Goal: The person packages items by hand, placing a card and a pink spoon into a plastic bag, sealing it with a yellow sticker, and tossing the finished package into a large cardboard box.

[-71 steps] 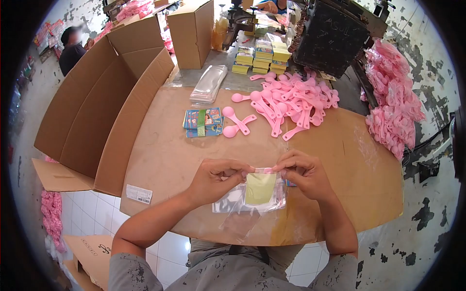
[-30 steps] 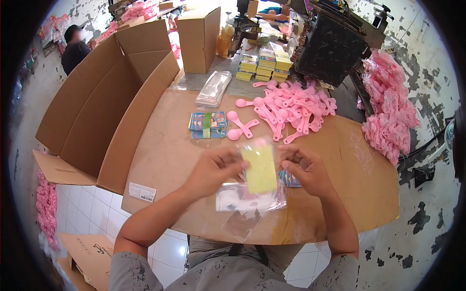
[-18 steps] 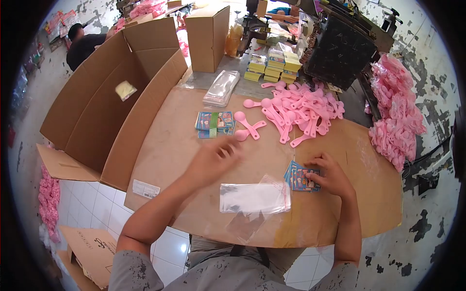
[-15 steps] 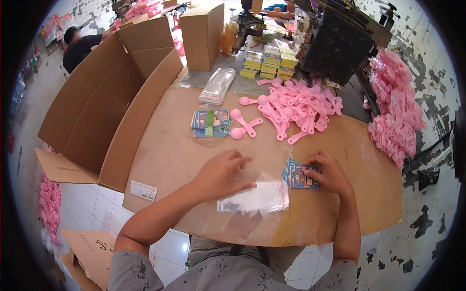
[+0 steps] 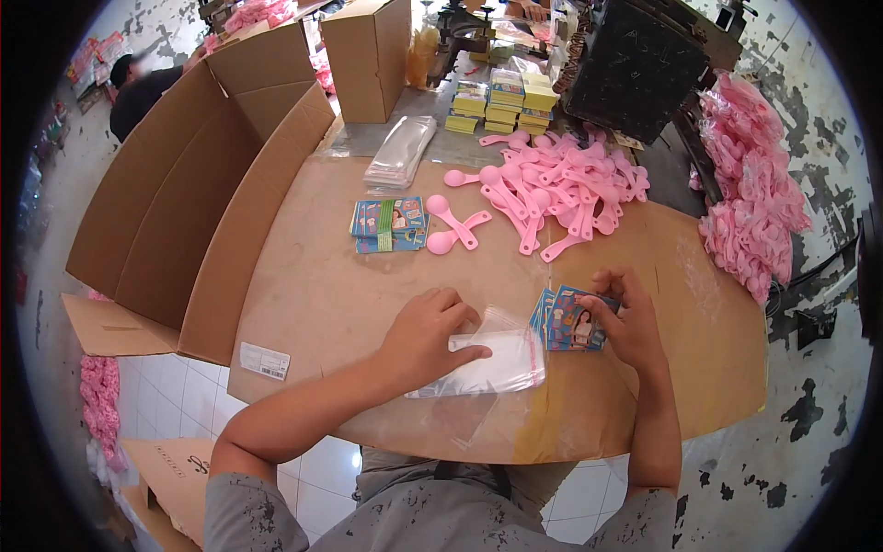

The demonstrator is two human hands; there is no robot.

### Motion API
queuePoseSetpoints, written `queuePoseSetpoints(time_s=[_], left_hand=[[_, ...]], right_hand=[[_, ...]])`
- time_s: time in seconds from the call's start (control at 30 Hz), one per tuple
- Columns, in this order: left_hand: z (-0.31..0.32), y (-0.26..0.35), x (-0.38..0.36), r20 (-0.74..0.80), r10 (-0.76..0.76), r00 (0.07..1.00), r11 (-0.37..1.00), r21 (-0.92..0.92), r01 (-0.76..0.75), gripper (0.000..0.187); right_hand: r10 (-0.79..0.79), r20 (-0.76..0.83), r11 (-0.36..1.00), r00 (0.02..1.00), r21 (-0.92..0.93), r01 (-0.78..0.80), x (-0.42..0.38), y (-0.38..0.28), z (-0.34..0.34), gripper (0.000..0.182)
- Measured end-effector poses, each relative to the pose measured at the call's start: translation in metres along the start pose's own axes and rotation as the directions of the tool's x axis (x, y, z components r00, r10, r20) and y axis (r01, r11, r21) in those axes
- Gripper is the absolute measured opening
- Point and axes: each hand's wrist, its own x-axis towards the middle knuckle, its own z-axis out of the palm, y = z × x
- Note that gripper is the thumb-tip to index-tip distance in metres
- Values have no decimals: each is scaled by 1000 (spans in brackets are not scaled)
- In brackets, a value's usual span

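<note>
My left hand (image 5: pixel 430 339) rests on the clear plastic bags (image 5: pixel 501 362) near the table's front edge, its thumb pressing the top bag and its fingers curled. To the right, my right hand (image 5: pixel 625 322) grips a blue printed card (image 5: pixel 579 324) between thumb and fingers, over a few fanned cards. Beyond my left hand lie banded blue cards (image 5: pixel 389 225) and two crossed pink spoons (image 5: pixel 455 225). A large heap of pink spoons (image 5: pixel 561 189) lies farther back.
A big open carton (image 5: pixel 198 184) stands at the left, a closed carton (image 5: pixel 366 64) behind. Stacked cards (image 5: pixel 501 99), more clear bags (image 5: pixel 401 154) and a black machine (image 5: pixel 635 74) are at the back. Bagged pink items (image 5: pixel 750 184) hang at right. A person (image 5: pixel 143 92) is at far left.
My left hand has come down onto the plastic bags. My right hand has lifted slightly at the cards' edge. The view has shifted a little.
</note>
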Motion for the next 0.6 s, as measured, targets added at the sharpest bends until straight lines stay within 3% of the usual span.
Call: queuePoseSetpoints(time_s=[0.07, 0.17, 0.27, 0.37, 0.47, 0.6], left_hand=[[5, -4, 0, -3, 43, 999, 999, -18, -43, 27], [9, -12, -2, 2, 42, 999, 993, -106, -42, 29], [-1, 1, -1, 122, -206, 971, 926, -297, 234, 29], [2, 1, -2, 130, -331, 935, 784, -513, 349, 31], [-3, 3, -1, 201, -363, 910, 767, -490, 414, 34], [2, -4, -3, 198, -320, 927, 789, -485, 376, 26]], right_hand=[[59, 20, 987, 998, 148, -61, -6, 2, 7, 16], [-193, 254, 976, 948, 146, 160, -7, 7, 13, 19], [-308, 351, 943, 884, -8, 332, -6, -10, 23, 29], [-217, 431, 956, 876, -87, 280, -8, -7, 22, 36], [-228, 401, 964, 887, -36, 264, -9, -4, 20, 36], [-266, 369, 956, 891, -19, 294, -8, -4, 18, 32]])
